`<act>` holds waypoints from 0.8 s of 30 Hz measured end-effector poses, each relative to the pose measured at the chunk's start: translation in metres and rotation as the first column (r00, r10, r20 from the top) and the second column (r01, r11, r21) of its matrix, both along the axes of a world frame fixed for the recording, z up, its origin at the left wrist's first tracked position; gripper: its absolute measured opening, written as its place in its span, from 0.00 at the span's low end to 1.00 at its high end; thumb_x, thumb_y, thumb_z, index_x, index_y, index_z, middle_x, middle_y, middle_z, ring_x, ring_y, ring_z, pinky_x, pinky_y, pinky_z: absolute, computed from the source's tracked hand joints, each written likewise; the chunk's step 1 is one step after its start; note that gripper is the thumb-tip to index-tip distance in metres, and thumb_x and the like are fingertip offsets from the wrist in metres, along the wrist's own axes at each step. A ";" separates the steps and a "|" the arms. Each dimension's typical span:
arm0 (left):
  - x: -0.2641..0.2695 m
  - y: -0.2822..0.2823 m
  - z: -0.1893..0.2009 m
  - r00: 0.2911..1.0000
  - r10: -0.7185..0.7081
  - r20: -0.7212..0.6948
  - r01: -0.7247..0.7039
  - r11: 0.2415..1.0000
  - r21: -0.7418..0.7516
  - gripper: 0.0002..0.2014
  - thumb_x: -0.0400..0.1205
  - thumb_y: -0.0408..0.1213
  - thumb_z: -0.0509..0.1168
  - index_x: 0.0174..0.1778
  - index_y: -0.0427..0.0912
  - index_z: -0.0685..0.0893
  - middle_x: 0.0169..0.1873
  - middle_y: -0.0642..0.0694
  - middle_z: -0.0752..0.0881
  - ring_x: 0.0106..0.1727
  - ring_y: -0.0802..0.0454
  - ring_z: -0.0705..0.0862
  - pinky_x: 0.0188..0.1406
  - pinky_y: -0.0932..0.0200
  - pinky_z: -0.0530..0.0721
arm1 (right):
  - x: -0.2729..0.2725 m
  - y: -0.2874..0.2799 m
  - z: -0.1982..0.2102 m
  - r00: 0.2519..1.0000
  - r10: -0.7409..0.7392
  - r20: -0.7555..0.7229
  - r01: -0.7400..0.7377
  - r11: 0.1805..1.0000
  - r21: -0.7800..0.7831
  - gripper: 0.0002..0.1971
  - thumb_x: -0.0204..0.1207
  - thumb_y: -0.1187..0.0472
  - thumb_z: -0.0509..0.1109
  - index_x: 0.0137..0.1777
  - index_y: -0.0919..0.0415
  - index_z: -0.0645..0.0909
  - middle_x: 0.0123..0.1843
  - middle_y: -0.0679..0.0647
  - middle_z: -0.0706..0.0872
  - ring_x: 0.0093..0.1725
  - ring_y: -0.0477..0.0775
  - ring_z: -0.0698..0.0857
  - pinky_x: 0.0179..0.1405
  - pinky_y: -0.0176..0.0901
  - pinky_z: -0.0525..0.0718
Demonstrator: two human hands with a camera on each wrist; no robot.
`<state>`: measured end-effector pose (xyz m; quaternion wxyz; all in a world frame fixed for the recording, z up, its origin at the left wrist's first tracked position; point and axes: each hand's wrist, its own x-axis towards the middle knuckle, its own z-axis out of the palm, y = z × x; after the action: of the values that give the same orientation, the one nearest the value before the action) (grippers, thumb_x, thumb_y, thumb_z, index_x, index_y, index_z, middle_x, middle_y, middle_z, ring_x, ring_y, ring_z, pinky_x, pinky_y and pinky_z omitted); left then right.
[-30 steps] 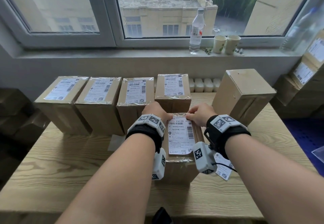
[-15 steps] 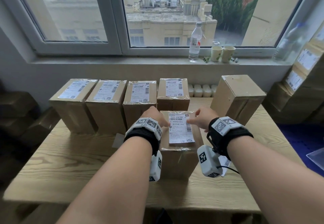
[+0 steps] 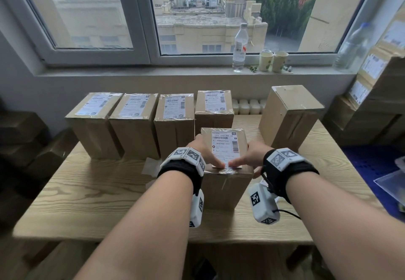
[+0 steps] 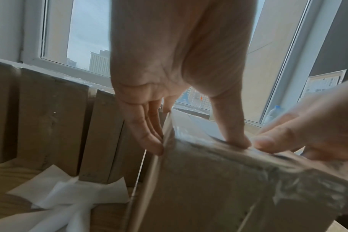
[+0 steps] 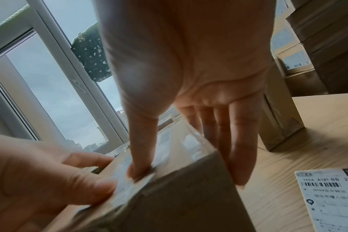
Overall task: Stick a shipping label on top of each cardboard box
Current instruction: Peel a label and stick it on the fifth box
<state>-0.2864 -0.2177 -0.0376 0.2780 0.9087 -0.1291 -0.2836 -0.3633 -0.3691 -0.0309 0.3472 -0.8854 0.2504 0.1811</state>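
Note:
A cardboard box (image 3: 228,183) stands upright at the middle of the wooden table (image 3: 92,196), with a white shipping label (image 3: 225,148) lying on its top. My left hand (image 3: 208,154) has its thumb (image 4: 235,138) pressing the label's near edge, while its straight fingers (image 4: 147,135) lie against the box's left side. My right hand (image 3: 244,158) mirrors it: thumb (image 5: 139,163) on the label's near edge, straight fingers (image 5: 236,141) down the right side. Another loose label (image 5: 332,199) lies on the table to the right.
Several labelled boxes (image 3: 133,124) stand in a row behind. A bare box (image 3: 289,115) stands at the back right. White backing papers (image 4: 66,197) lie left of the box. A bottle (image 3: 240,47) and two cups (image 3: 272,61) are on the sill. Stacked boxes (image 3: 372,95) rise at the right.
Both hands have slid from the far end of the label towards me, and the thumbs now press its near edge. The head camera has risen and pulled back.

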 end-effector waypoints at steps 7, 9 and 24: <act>-0.010 0.011 0.009 0.999 -0.024 -0.040 0.023 0.999 -0.026 0.34 0.69 0.36 0.81 0.70 0.43 0.74 0.63 0.48 0.82 0.65 0.46 0.82 0.60 0.54 0.81 | -0.004 -0.005 -0.001 0.999 -0.043 -0.021 0.045 0.995 0.091 0.25 0.67 0.62 0.82 0.64 0.60 0.81 0.60 0.57 0.87 0.61 0.60 0.85 0.60 0.60 0.86; -0.007 0.018 0.010 0.996 0.006 -0.084 -0.011 0.999 -0.051 0.29 0.72 0.32 0.78 0.69 0.42 0.78 0.63 0.46 0.85 0.63 0.45 0.84 0.60 0.52 0.83 | -0.007 -0.006 0.000 0.997 -0.074 -0.017 0.076 0.985 0.153 0.19 0.70 0.66 0.79 0.61 0.60 0.82 0.59 0.58 0.87 0.60 0.61 0.85 0.56 0.61 0.88; -0.003 0.002 0.016 0.958 0.200 -0.207 -0.258 0.917 -0.304 0.12 0.75 0.40 0.76 0.48 0.39 0.85 0.42 0.42 0.85 0.41 0.46 0.85 0.51 0.48 0.88 | -0.005 -0.030 0.014 0.957 -0.272 0.095 0.277 0.960 -0.040 0.35 0.68 0.39 0.76 0.65 0.67 0.80 0.60 0.60 0.85 0.60 0.61 0.86 0.60 0.54 0.86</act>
<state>-0.2890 -0.2158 -0.0212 0.4665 0.8307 -0.0424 -0.3010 -0.3687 -0.3993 -0.0164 0.3561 -0.8580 0.3601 0.0851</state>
